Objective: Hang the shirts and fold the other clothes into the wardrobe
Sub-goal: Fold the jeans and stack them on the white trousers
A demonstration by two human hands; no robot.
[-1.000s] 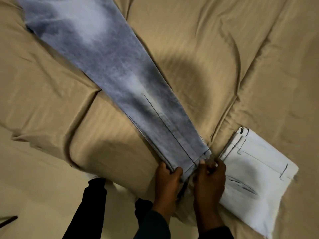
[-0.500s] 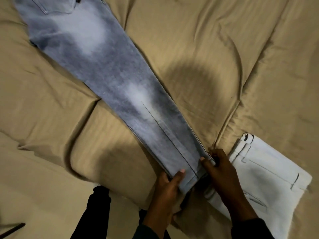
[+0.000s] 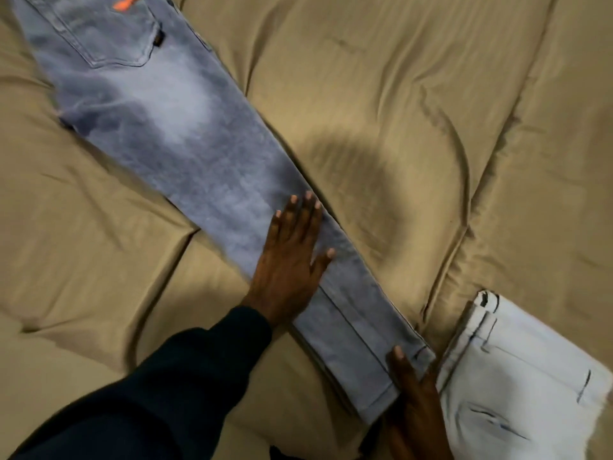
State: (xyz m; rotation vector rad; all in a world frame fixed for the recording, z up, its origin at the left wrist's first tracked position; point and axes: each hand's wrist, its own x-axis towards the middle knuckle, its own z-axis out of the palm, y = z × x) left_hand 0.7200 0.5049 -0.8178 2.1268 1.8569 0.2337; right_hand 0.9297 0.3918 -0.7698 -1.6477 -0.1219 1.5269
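Two garments lie on the bed (image 3: 431, 94): grey jeans (image 3: 185, 154), folded lengthwise leg on leg, and folded white trousers (image 3: 517, 376).

The jeans run diagonally, waistband at 11 o'clock with a back pocket (image 3: 109, 31) showing an orange mark, and hems at 5 o'clock. The hem end sits just beside the white trousers; we cannot tell whether they touch.

Left hand (image 3: 292, 257): flat on the leg near the middle of the frame, fingers straight and together, pointing toward 12 o'clock, thumb splayed toward 2 o'clock. Its grip is apart, pressing and holding nothing. We judge this a smoothing or pinning contact, keeping the stacked legs aligned.

Right hand (image 3: 414, 403): at the hem, 5 o'clock. One finger lies on top of the cuff and the rest of the hand disappears under or behind the fabric edge. We cannot tell whether its grip is clamped on the hem or merely resting there. We judge it anchors the hem so the cloth stays taut under the left palm.

Step in hand, as we read it: flattening before the crosswise fold. No wardrobe is in view. The tan quilt is soft and creased, so alignment may drift.
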